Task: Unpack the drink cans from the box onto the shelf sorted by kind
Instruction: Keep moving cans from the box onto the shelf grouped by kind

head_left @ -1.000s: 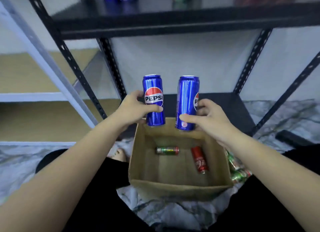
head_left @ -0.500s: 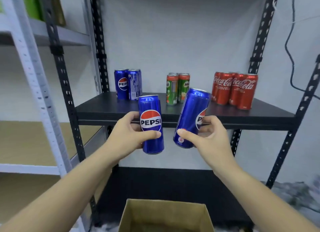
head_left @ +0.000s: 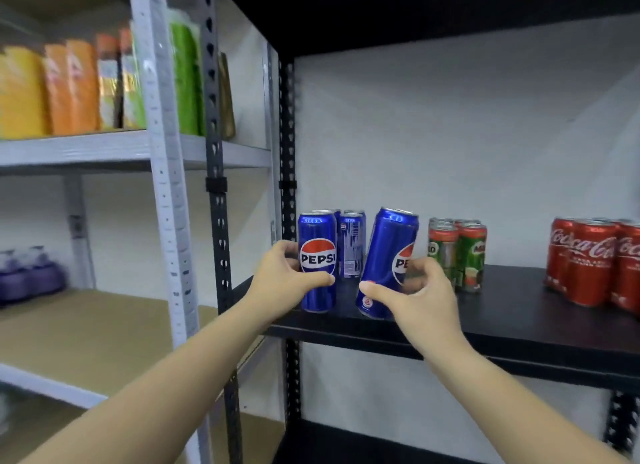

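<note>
My left hand (head_left: pixel 285 283) wraps an upright glossy blue Pepsi can (head_left: pixel 317 261) at the matte black metal shelf (head_left: pixel 519 311) edge. My right hand (head_left: pixel 420 299) holds a second slim blue Pepsi can (head_left: pixel 388 259), tilted right. Behind stand more blue cans (head_left: pixel 351 243); green Milo cans (head_left: pixel 457 252) and red Coca-Cola cans (head_left: pixel 594 259) sit further right.

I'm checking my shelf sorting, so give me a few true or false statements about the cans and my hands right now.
1. Each hand grips a Pepsi can. True: left hand holds the upright can, right hand the tilted can.
2. Both held cans stand upright. False: the right one leans.
3. The Milo cans sit between Pepsi and Coca-Cola cans. True.
4. The Coca-Cola cans are left of the Pepsi. False: far right on the black shelf.
</note>
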